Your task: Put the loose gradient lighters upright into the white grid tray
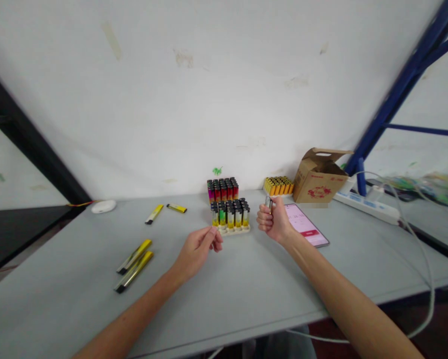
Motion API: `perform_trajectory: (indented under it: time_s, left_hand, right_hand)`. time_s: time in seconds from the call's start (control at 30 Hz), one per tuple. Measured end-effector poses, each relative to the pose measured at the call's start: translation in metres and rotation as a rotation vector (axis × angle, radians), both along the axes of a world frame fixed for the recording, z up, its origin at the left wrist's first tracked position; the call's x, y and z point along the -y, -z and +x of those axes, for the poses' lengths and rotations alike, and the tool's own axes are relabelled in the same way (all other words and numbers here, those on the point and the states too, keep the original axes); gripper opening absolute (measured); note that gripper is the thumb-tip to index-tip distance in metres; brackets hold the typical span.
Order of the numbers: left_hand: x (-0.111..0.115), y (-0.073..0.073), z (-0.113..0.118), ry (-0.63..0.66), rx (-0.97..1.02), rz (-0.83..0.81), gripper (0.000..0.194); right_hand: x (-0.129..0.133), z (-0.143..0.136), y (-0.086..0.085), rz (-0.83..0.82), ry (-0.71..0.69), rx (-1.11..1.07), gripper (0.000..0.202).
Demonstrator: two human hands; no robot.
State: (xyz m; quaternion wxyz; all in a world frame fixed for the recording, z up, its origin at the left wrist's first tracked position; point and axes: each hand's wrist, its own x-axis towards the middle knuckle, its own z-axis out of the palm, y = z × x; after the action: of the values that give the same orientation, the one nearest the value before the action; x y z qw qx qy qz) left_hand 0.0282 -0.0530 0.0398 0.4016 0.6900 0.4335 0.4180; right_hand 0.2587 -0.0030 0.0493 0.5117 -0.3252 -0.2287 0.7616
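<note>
My right hand [272, 219] is closed around a small object with a shiny metal top [268, 202]; the rest of it is hidden in my fingers. My left hand [205, 242] has its fingers curled together at the front left corner of a white tray [241, 230]; whatever it may pinch cannot be made out. Several lighters [230, 214] with black tops and yellow or green bodies stand upright in that tray. Behind them is a block of red and purple lighters [224, 190].
Loose yellow lighters [134, 271] lie on the grey table [224, 299] at the left, near a white oval device [104, 206]. At the right are yellow-orange cylinders [279, 186], an open cardboard box [319, 179], a phone [307, 227], a power strip [373, 207] and a white cable [429, 269].
</note>
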Motion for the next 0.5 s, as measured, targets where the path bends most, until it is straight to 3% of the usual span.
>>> perform_trajectory:
  time_s: [0.5]
  left_hand:
    - [0.0003, 0.0002, -0.0017, -0.016, -0.009, -0.025, 0.048]
  right_hand:
    - [0.0037, -0.0027, -0.0005, -0.004, -0.139, 0.041, 0.04]
